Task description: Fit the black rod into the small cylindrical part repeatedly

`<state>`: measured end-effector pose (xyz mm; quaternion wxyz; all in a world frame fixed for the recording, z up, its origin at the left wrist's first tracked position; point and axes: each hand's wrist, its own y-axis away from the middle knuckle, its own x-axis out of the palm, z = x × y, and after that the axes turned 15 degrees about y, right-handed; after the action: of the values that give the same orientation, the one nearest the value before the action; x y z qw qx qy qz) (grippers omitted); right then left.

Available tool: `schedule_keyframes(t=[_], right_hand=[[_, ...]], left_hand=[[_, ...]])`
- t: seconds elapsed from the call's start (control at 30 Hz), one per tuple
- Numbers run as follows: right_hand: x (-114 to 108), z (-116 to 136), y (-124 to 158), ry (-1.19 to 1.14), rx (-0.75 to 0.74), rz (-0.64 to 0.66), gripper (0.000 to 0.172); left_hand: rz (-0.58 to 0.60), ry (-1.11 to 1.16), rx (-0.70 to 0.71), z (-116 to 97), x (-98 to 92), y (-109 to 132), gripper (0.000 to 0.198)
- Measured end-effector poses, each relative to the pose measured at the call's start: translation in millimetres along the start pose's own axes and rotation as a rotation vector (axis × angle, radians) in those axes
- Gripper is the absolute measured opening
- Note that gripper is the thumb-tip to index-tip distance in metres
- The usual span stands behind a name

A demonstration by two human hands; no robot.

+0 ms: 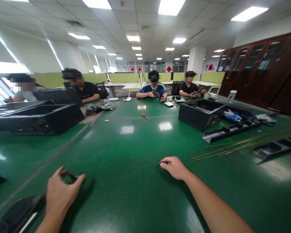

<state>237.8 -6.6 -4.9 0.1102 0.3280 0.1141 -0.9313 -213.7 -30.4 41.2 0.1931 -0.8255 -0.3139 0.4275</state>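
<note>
At the lower left, my left hand (62,191) is raised over the green table (126,149), its fingers and thumb curled around a small black part (72,177). What kind of part it is does not show. My right hand (174,167), nearer the middle, has its thumb and forefinger pinched together. A tiny dark bit shows at those fingertips, too small to name. Beside my left wrist lies a flat black object (19,215) with a light edge, partly cut off by the frame.
Black computer cases stand at left (46,119) and right (196,113). An orange screwdriver (145,116) lies mid-table. Thin brass-coloured rods (223,149), black metal channels (223,133) and gloves (232,116) are at right. Several people sit along the far side; one (153,92) handles a part.
</note>
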Motion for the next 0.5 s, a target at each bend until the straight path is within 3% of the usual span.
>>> schedule_keyframes(t=[0.07, 0.13, 0.2, 0.37, 0.43, 0.5], right_hand=[[1, 5, 0, -0.106, 0.007, 0.015, 0.032], [5, 12, 1, -0.209, 0.024, 0.056, 0.041], [11, 21, 4, -0.297, 0.031, 0.110, 0.048], [27, 37, 10, -0.508, 0.003, 0.220, 0.058], [29, 39, 10, -0.563, 0.010, 0.188, 0.059], [29, 39, 9, -0.614, 0.024, 0.154, 0.058]], left_hand=[[-0.151, 0.030, 0.190, -20, -2.5, 3, 0.075], [-0.150, 0.139, 0.319, -48, 1.5, 6, 0.062], [0.012, 0.306, 0.355, -82, 14.8, 14, 0.045], [0.701, 0.653, 0.281, -162, 72.6, 50, 0.033], [0.847, 0.794, 0.195, -183, 93.3, 67, 0.028], [0.883, 0.928, 0.052, -196, 108.5, 80, 0.027]])
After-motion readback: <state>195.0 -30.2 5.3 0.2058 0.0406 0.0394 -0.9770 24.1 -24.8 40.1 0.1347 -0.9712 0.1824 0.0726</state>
